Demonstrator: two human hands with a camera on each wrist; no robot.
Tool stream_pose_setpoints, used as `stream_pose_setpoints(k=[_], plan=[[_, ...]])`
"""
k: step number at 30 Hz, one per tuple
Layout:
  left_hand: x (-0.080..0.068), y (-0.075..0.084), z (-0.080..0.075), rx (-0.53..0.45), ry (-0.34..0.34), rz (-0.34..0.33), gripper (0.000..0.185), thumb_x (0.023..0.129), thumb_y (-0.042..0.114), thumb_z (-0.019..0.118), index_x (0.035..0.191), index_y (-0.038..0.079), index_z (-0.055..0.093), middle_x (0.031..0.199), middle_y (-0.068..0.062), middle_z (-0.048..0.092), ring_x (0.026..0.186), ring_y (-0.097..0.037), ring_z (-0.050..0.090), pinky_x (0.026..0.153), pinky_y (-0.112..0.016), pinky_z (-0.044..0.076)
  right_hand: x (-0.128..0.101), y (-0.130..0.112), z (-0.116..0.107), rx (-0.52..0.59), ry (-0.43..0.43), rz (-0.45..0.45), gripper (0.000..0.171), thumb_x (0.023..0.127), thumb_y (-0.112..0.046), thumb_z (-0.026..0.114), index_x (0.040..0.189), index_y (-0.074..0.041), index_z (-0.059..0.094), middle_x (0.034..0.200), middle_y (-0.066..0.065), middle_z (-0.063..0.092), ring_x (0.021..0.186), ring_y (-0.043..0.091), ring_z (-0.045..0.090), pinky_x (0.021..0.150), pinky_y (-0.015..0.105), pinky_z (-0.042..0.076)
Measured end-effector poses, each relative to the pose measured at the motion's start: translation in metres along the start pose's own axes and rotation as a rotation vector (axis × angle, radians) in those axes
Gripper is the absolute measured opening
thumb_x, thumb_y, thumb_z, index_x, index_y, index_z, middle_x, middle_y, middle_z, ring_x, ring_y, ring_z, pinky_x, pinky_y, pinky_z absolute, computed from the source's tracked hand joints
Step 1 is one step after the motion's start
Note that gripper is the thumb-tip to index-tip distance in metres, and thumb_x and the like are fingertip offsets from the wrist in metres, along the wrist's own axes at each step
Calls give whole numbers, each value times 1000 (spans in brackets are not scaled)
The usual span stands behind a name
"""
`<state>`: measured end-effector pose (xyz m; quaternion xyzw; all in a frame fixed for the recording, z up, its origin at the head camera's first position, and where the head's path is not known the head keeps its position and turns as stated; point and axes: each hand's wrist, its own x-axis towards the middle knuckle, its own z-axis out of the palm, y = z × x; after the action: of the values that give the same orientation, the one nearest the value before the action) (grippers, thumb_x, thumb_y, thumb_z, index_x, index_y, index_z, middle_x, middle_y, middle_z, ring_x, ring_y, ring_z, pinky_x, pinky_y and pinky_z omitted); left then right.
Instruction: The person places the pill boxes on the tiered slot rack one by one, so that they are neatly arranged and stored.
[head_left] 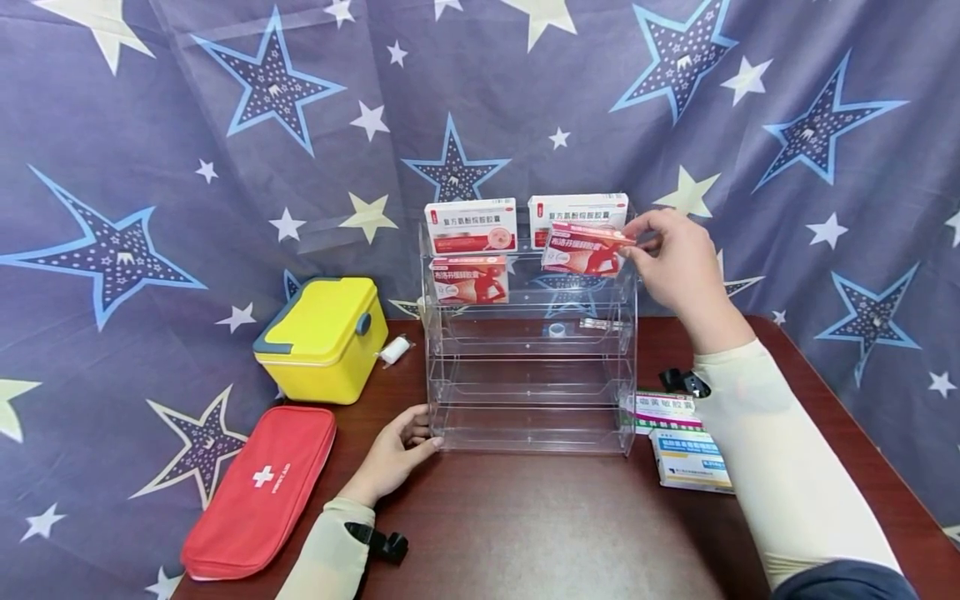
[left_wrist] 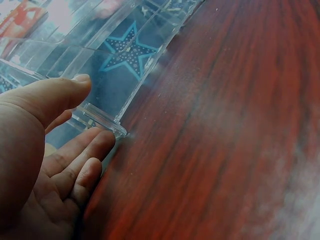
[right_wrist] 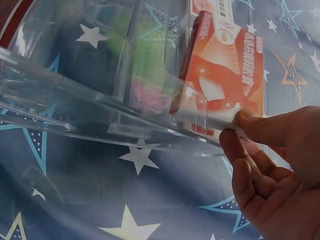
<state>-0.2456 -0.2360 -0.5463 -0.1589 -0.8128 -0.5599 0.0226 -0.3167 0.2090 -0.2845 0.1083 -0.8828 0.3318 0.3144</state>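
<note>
A clear acrylic tiered rack (head_left: 529, 392) stands on the dark wooden table (head_left: 540, 533). My right hand (head_left: 672, 254) pinches a red and white medicine box (head_left: 584, 247) by its end, at the right of the rack's second tier; the same box (right_wrist: 227, 70) shows tilted behind the clear wall (right_wrist: 100, 100). Two white boxes (head_left: 471, 225) sit on the top tier, and a matching red box (head_left: 469, 280) on the second tier's left. My left hand (head_left: 403, 446) rests on the rack's lower left corner (left_wrist: 107, 122), thumb and fingers (left_wrist: 82, 150) touching it.
A yellow case (head_left: 322, 337) and a red first-aid pouch (head_left: 258, 490) lie left of the rack. A small bandage roll (head_left: 394, 351) sits beside the case. Medicine boxes (head_left: 686, 446) lie on the table to the rack's right. A star-patterned cloth hangs behind.
</note>
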Motion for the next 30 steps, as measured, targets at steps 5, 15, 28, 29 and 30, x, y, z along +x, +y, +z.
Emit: stream_pose_setpoints(k=[5,15,28,29,30], plan=[[0,1,1,-10,2,1,54,93,11,81,142,6,59,119,-17,71,106,-33,66,93,-32,54,-2,-2,5,-42,-12,-57,17,92,-2,76,108,-7,76,105,13,68,93,31,72,82,49,52],[-1,1,4,-6,7,-2,56,93,7,80,144,3,56,121,-18,70,105,-33,66,92,-33,54,-4,-6,13,-178,-43,-130,17,92,-3,73,107,-8,76,101,12,68,86,35,67,82,57,50],[-2,3,1,5,7,-11,54,93,11,81,142,8,59,119,-15,70,105,-31,67,93,-34,54,-10,-15,17,-252,-89,-94,14,93,-5,70,103,-9,77,98,11,68,89,41,67,77,59,51],[-2,3,1,5,7,-11,54,93,11,81,142,8,59,119,-15,70,104,-31,67,93,-34,54,-11,-15,17,-255,-94,-92,13,93,-5,71,103,-9,77,98,11,68,89,42,67,76,59,52],[-2,3,2,2,7,-9,54,93,11,81,142,8,59,119,-15,70,104,-31,67,92,-34,54,-11,-16,17,-258,-98,-91,12,92,-5,72,102,-10,77,98,11,68,90,42,67,76,60,52]])
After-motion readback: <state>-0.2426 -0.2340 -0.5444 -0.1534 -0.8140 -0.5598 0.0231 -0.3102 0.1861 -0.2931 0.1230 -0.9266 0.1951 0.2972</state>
